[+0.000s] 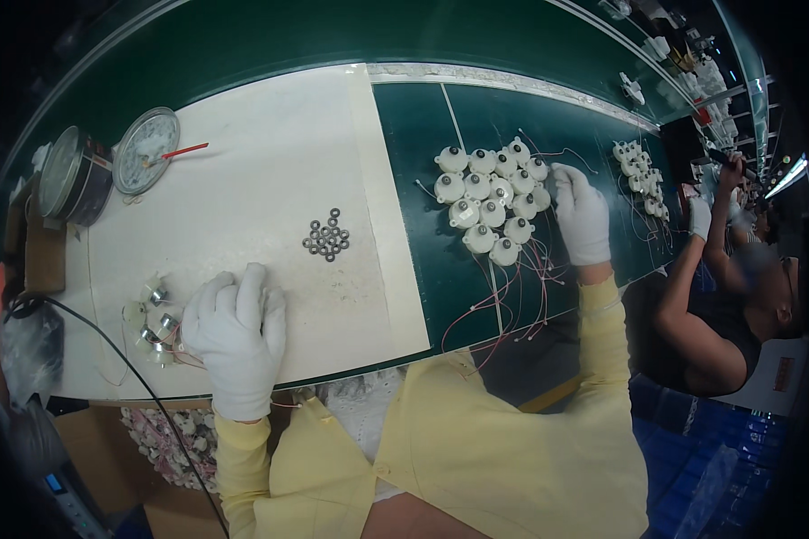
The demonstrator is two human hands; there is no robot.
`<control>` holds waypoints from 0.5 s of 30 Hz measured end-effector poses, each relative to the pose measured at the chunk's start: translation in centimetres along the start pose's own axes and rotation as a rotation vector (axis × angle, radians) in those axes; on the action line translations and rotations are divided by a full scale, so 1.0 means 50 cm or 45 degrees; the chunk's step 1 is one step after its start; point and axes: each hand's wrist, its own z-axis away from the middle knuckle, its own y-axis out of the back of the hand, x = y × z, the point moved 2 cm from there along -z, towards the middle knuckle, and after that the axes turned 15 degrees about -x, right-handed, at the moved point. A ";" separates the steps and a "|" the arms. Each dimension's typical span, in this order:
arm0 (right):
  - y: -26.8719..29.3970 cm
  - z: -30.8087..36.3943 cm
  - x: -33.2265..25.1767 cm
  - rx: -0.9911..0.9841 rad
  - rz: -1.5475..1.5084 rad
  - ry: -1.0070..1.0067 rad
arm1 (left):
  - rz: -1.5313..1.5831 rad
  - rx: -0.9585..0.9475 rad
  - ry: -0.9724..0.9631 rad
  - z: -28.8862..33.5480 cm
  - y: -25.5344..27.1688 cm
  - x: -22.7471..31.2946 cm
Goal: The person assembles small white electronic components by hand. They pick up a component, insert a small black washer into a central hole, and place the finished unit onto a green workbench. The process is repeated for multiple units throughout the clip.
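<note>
White gloves cover both my hands. My left hand (pixel 235 328) rests low over the pale work sheet, its fingers curled down; whatever they hold, if anything, is hidden beneath. Just left of it lies a small group of round white parts with silver metal cylinders (pixel 159 328), and thin red wires run from them toward the glove. At the right, my right hand (pixel 582 214) is beside a tight cluster of round white motor-like units (pixel 492 212) with dark centre tips. Its fingers are bent together near the cluster's edge, and I cannot make out anything between them.
Small dark rings (pixel 326 237) lie grouped on the pale sheet (pixel 243 180). Behind at left stand a tin (pixel 88 180) and a round lid (pixel 146 151) with a red stick. Loose wires (pixel 512 301) trail toward the front edge. A co-worker (pixel 719 296) sits at right near more white units (pixel 640 180).
</note>
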 end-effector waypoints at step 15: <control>-0.004 0.029 0.025 -0.135 -0.762 -0.336 | 0.003 0.014 -0.002 -0.003 0.001 0.003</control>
